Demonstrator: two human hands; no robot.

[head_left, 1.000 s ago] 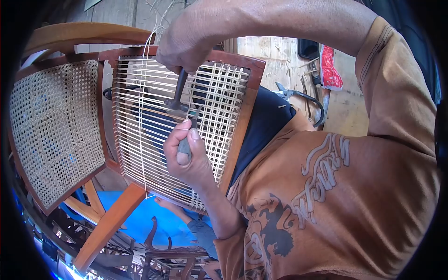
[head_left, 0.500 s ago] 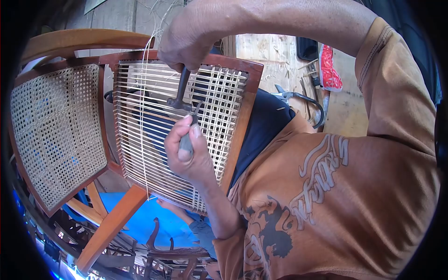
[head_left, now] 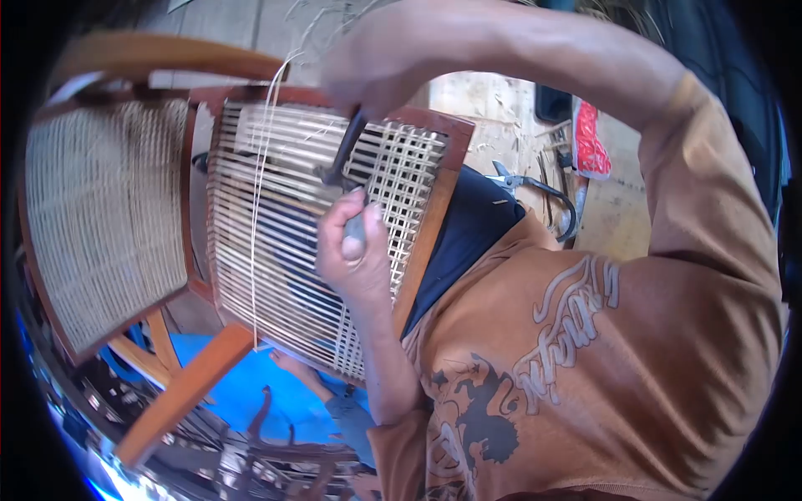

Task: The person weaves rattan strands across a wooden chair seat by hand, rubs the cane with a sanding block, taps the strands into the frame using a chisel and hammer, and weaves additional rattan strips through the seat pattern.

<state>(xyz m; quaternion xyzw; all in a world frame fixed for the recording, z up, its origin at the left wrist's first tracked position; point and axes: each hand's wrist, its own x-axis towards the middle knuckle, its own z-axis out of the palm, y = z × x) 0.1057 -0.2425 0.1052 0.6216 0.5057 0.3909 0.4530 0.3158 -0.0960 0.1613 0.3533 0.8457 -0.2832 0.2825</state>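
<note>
My right hand (head_left: 372, 79), blurred, grips the dark handle of a hammer (head_left: 350, 146). The hammer head is down beside my left hand (head_left: 359, 259). In that closed left hand is a small hand tool with a rounded grey handle (head_left: 354, 230); its working end is mostly hidden by fingers and hammer. Both hands are over a wooden chair seat frame (head_left: 436, 213) strung with cane strips (head_left: 242, 200). Near me the strips cross in an open square weave (head_left: 405, 179); farther away they run in parallel. Loose cane strands (head_left: 256, 225) lie across the seat.
The chair's cane backrest (head_left: 109, 217) and a wooden leg (head_left: 188, 392) extend to the left. Cutters with dark looped handles (head_left: 547, 185) and a red-and-white packet (head_left: 591, 142) lie on the floor. Another person's arm (head_left: 305, 376) shows over a blue sheet (head_left: 238, 397).
Both hands and their tools have shifted slightly right in the view. The hammer is tilted more, and its head has moved up a little. The view itself has also shifted.
</note>
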